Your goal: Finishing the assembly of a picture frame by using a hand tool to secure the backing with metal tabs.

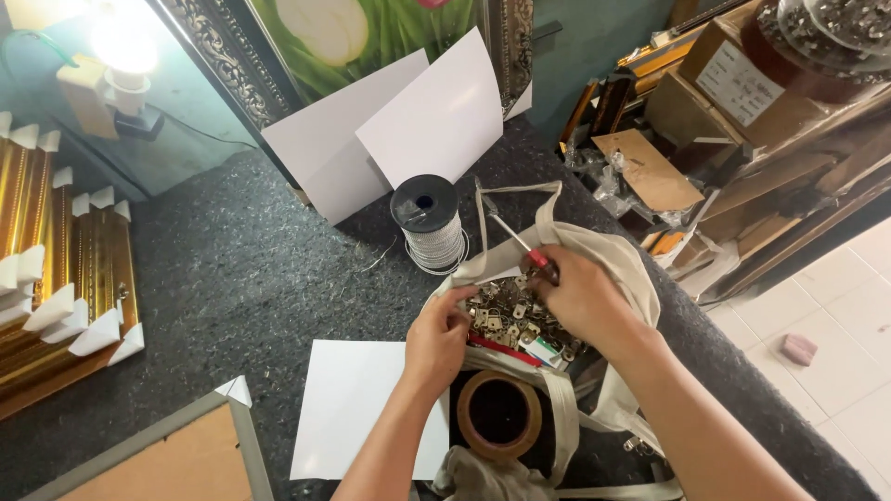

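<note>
Right hand (580, 299) grip closed round screwdriver (516, 242); left hand (438, 336) pinching cloth bag (608, 255) edge, apparently shut.

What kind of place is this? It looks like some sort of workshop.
Most likely a picture-framing workshop. Gold frame mouldings with protected corners lie at one side, an ornate framed picture leans at the back, and both hands reach into a cloth bag of small metal hangers.

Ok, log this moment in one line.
left hand: on cloth bag rim | right hand: holds screwdriver | bag: small metal hangers
</note>
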